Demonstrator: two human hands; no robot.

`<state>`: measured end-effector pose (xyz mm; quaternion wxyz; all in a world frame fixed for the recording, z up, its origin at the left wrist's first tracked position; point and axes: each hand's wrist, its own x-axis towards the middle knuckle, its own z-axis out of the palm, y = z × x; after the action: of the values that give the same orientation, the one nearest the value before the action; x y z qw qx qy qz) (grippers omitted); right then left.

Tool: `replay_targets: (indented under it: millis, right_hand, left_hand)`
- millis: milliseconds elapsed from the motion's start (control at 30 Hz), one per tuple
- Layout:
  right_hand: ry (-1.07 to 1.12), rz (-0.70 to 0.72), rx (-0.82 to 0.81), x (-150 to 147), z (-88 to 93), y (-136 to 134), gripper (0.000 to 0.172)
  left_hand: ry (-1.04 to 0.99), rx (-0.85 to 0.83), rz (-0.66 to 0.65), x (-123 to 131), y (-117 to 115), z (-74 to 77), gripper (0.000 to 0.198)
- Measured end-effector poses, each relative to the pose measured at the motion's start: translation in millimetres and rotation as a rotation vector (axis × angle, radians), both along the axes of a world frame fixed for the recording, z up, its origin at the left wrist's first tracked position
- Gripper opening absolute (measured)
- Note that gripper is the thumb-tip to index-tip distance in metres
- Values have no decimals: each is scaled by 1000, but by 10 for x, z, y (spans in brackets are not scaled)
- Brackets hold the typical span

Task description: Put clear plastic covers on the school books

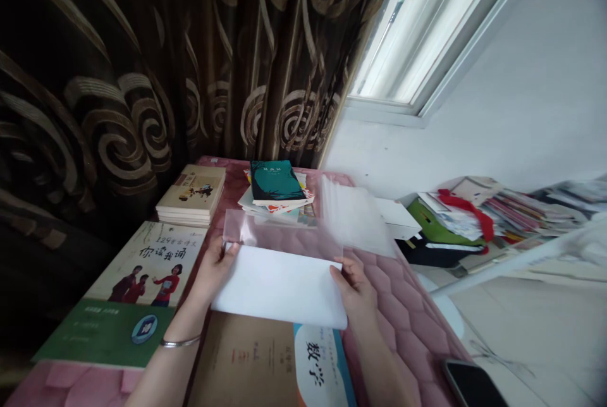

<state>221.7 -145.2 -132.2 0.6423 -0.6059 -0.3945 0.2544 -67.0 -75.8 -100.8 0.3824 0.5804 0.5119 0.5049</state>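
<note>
Both hands grip a folded white sheet (279,284) with a clear plastic flap (279,233) standing out beyond it. My left hand (213,268) pinches its left edge, thumb on top. My right hand (353,287) holds its right edge, fingers curled under. The sheet lies over a brown-covered book (246,359) and a blue and white textbook (320,366) on the pink quilted surface (403,312). A silver bangle (179,342) circles my left wrist.
A green and white book (133,293) lies at left, a stack of thin books (192,195) behind it. A teal book (275,181) tops a pile ahead; clear covers (353,217) lie right of it. A phone (474,382) rests bottom right. Cluttered papers (474,211) and dark curtains (142,59) surround.
</note>
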Motion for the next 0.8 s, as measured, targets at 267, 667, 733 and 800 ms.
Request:
replay_targets:
  millis: [267,667,733,800]
  right_hand:
    - [-174,-40,10,-7,-61,12,41]
    - [-1226,191,146,-556,343,-231,24]
    - [-1231,225,171,-643,322,-225,26]
    - [-1263,254,188,-713,289,-215,28]
  left_hand:
    - [28,23,-12,-2,15,-28,28]
    - [117,69,-14,-19,27,-54,28]
    - [105,62,-20,-22,30,-70,30]
    - [100,63,-16,-23,30,-77,31]
